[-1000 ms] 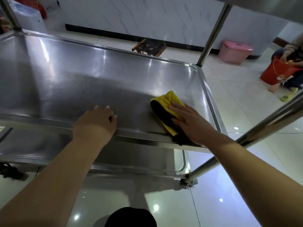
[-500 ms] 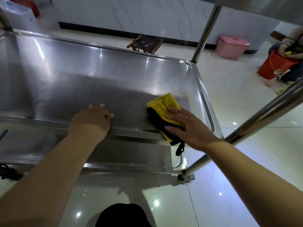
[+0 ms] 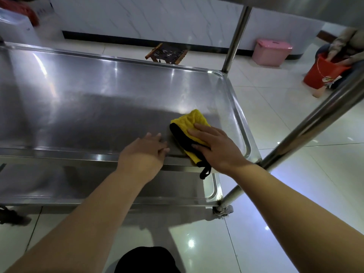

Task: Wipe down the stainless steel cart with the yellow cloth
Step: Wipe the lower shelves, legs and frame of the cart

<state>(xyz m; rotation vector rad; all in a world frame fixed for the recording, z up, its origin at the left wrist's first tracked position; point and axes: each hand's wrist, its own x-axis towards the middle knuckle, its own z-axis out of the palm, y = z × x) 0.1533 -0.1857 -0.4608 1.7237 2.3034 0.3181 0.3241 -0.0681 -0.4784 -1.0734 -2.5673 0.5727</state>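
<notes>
Now the right hand (image 3: 216, 148) presses flat-fingered on the yellow cloth (image 3: 192, 123) at the cart's middle shelf (image 3: 98, 107) near edge, left hand (image 3: 145, 154) relaxed just beside it bracing the rim; best keep even pressure, overlapping strokes outward into the corner.

1. Glossy white floor tiles (image 3: 266, 119) reflect ceiling lights.
2. A white marbled wall (image 3: 157, 18) with a dark skirting crosses the top of the frame.
3. A small wooden stool (image 3: 166, 54) stands at upper centre.
4. A pink box (image 3: 271, 52) and a red bucket (image 3: 323, 72) sit at upper right.
</notes>
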